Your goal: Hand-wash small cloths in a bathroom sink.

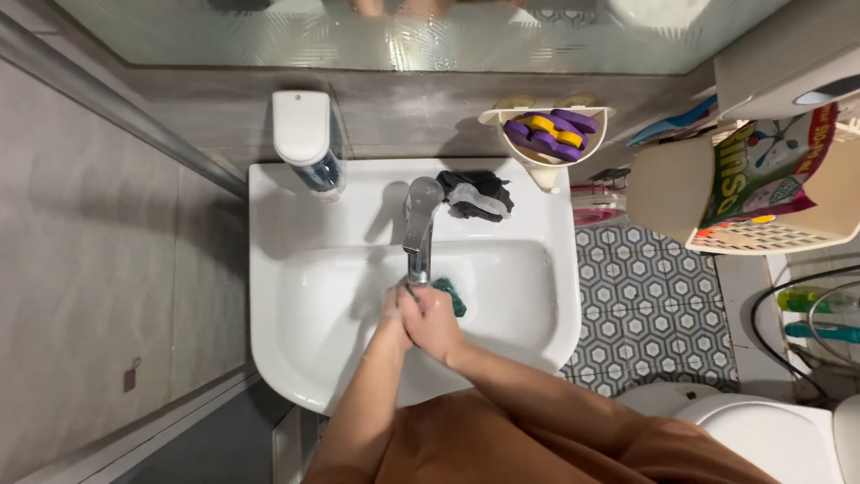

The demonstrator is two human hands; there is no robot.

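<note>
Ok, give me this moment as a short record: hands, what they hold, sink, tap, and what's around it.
left hand: in the sink, pressed against the right hand, under the tap
right hand: over the left, touching a green cloth
sink: white, wall-mounted
tap: chrome, spout over the hands; whether water runs cannot be told
dark cloth: bunched on the rim right of the tap
dispenser: white, on the wall above the sink's left corner
holder: cream, with purple and yellow pieces
toilet: lower right
</note>
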